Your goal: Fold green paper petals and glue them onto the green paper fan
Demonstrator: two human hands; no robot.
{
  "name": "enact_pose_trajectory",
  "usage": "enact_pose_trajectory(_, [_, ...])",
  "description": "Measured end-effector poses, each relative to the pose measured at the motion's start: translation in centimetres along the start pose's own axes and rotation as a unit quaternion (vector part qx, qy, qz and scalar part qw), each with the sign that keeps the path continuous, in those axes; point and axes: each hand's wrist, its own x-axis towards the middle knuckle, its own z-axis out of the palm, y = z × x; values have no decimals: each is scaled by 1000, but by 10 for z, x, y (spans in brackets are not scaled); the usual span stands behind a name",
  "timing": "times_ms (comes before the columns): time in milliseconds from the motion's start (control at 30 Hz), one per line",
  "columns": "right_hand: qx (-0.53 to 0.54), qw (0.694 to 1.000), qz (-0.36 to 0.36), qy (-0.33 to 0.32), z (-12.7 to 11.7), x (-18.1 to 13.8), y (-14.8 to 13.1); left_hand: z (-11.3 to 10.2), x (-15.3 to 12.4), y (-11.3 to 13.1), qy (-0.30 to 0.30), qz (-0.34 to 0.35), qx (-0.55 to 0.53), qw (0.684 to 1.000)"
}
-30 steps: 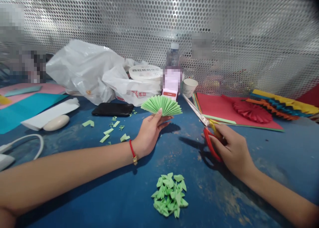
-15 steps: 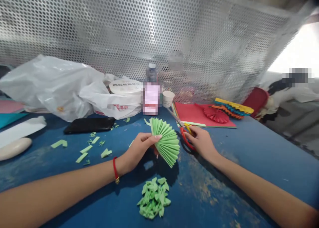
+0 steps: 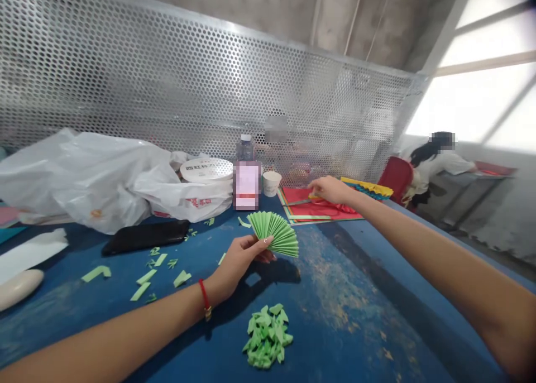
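A pleated green paper fan (image 3: pixel 274 229) is spread above the table, its gathered end pinched between the thumb and fingers of my left hand (image 3: pixel 240 260). Over the stack of coloured paper (image 3: pixel 301 211) at the back right is my right hand (image 3: pixel 333 190). Its fingers are closed at the yellow part of the handle of the scissors (image 3: pixel 312 196), whose blades point left over the red sheet. The rest of the handle is hard to make out against the red. A heap of small green paper clippings (image 3: pixel 268 338) lies in front of my left hand.
Green scraps (image 3: pixel 146 277) are scattered at left, near a black phone (image 3: pixel 144 238). White plastic bags (image 3: pixel 113 176), a lit phone screen (image 3: pixel 247 185), a bottle (image 3: pixel 245 147) and a paper cup (image 3: pixel 271 183) stand along the perforated panel (image 3: pixel 188 76). A person (image 3: pixel 439 162) sits beyond the right end.
My right hand has carried the scissors up and away, from beside the fan to over the coloured paper. My left hand keeps the fan, now tilted flatter. The view has shifted upward and right.
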Motion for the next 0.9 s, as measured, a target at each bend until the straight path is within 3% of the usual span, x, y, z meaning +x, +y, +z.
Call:
enact_pose_trajectory(100, [15,998,-25,49,-20,4,-21,0,2,-2,9,0,-11,1000])
enact_pose_trajectory(133, [24,995,-33,87,-27,3,-27,0,2,-2,10,-1,-15,1000])
enact_pose_trajectory(233, [67,946,-74,309,-41,-4,-34,0,4,-4,15,-7,-27,999])
enact_pose_trajectory(267, [74,930,-63,355,-39,-7,-33,0,4,-5,17,-8,-31,999])
enact_pose_trajectory(333, [79,920,-47,382,-24,-17,-32,0,4,-4,19,-1,-38,999])
enact_pose_trajectory(400, [102,933,-57,340,5,-29,-36,1,4,-3,26,16,-53,998])
enact_pose_trajectory(467, [197,941,-82,262,42,-42,-49,2,4,-2,42,30,-69,996])
enact_pose_trajectory(533, [346,917,-41,194,74,-53,-69,3,4,-1,59,35,-81,994])
enact_pose_trajectory(600, [416,896,-9,155,93,-58,-85,2,5,0,69,34,-90,993])
enact_pose_trajectory(633, [406,903,-32,138,96,-58,-88,2,5,0,73,33,-93,992])
enact_pose_trajectory(700, [287,950,-41,116,94,-53,-80,1,7,-1,78,27,-97,992])
enact_pose_trajectory(767, [78,990,48,104,88,-44,-55,1,8,-2,82,21,-101,991])
enact_pose_trajectory(900, [-23,988,147,51,84,-23,6,1,10,-2,83,19,-105,991])
